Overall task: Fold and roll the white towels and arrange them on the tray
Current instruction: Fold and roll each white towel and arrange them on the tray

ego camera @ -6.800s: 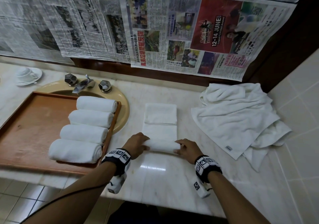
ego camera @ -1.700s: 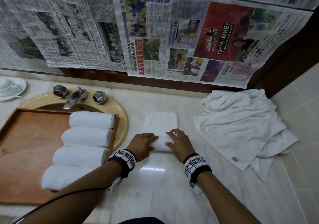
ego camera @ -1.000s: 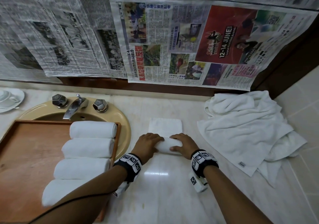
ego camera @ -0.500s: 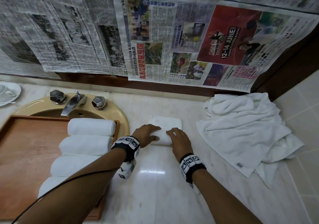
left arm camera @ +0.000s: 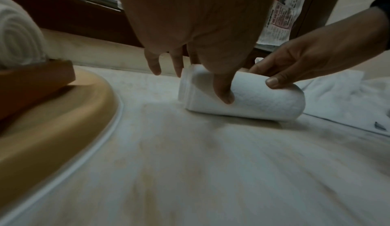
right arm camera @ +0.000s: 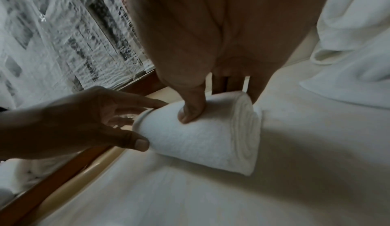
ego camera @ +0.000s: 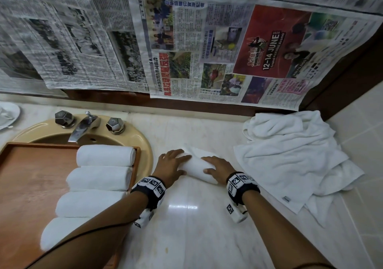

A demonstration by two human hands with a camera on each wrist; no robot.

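A white towel (ego camera: 196, 170), rolled up whole, lies slightly slanted on the marble counter (ego camera: 186, 237). My left hand (ego camera: 176, 165) holds its left end, thumb on the near side and fingers over the far side. My right hand (ego camera: 215, 168) grips its right end the same way. The left wrist view shows my left hand (left arm camera: 200, 86) with its thumb pressed into the roll (left arm camera: 263, 103). In the right wrist view my right hand (right arm camera: 211, 99) has its thumb on the roll (right arm camera: 200, 143), whose spiral end shows. Left of them, the wooden tray (ego camera: 31, 186) carries several rolled towels (ego camera: 103, 156) in a column.
A heap of unfolded white towels (ego camera: 290, 161) lies at the right against the tiled wall. The tray sits over a beige sink (ego camera: 143, 144) with a chrome faucet (ego camera: 83, 126). A cup and saucer (ego camera: 8, 113) stand far left. Newspaper covers the back wall.
The flat stretch of towel beyond my hands has been rolled up, and the roll has travelled away from me. Both hands stayed on it throughout.
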